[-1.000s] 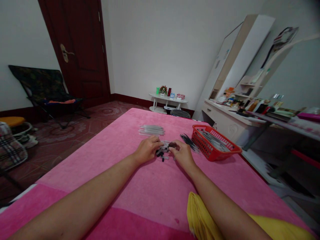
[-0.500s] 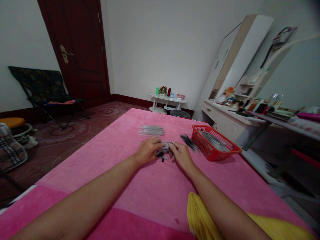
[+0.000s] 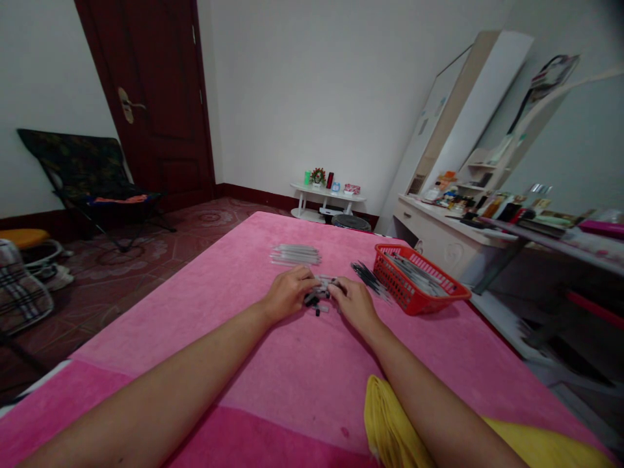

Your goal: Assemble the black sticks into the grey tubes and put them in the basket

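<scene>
A small heap of clear and black pieces that look like pen caps (image 3: 319, 299) lies on the pink cloth between my hands. My left hand (image 3: 292, 290) is curled against the heap's left side, thumb and fingers closed on some caps. From the right, my right hand (image 3: 353, 300) closes its thumb and fingers on caps at that edge; its fingertips are partly hidden. Beyond the hands is a row of whitish pen barrels (image 3: 295, 253), laid side by side. Thin dark pen refills (image 3: 369, 279) lie fanned out right of my right hand.
A red plastic basket (image 3: 423, 304) holding many slim grey and clear sticks stands at the right. Pink cloth (image 3: 195, 364) covers the table. Yellow fabric (image 3: 390, 416) lies under my right forearm. A cluttered dresser (image 3: 448, 227) stands beyond the right edge.
My right hand's fingers and thumb have shifted slightly at the heap's right edge. The left hand, barrels, refills and basket look the same.
</scene>
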Tool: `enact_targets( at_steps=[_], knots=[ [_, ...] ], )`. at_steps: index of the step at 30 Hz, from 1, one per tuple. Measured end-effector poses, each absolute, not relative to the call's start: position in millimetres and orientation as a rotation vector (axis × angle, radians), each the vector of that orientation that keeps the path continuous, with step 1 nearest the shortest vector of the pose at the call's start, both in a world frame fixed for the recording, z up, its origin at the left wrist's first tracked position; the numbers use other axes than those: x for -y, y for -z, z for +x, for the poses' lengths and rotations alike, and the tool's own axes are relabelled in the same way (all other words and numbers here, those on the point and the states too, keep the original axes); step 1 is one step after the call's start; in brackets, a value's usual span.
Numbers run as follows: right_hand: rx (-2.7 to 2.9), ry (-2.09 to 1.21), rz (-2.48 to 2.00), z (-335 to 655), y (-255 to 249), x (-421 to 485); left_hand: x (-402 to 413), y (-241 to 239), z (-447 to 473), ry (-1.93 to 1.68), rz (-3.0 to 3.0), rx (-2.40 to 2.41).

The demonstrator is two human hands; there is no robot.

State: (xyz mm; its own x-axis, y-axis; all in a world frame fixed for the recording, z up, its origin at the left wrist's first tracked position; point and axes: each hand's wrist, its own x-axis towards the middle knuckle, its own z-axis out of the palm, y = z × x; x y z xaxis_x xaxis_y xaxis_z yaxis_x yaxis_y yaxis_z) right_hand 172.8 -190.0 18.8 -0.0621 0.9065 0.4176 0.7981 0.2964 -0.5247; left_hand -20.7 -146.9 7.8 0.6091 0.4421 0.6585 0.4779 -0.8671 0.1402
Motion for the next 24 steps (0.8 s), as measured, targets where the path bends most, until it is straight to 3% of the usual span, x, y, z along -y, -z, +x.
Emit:
enact_targets(
  at_steps=[24],
  knots=[
    [1.935, -0.117, -1.512, 174.3, -20.6, 189.8, 144.0, -4.8, -19.5, 1.128, -2.776, 0.766]
  ],
)
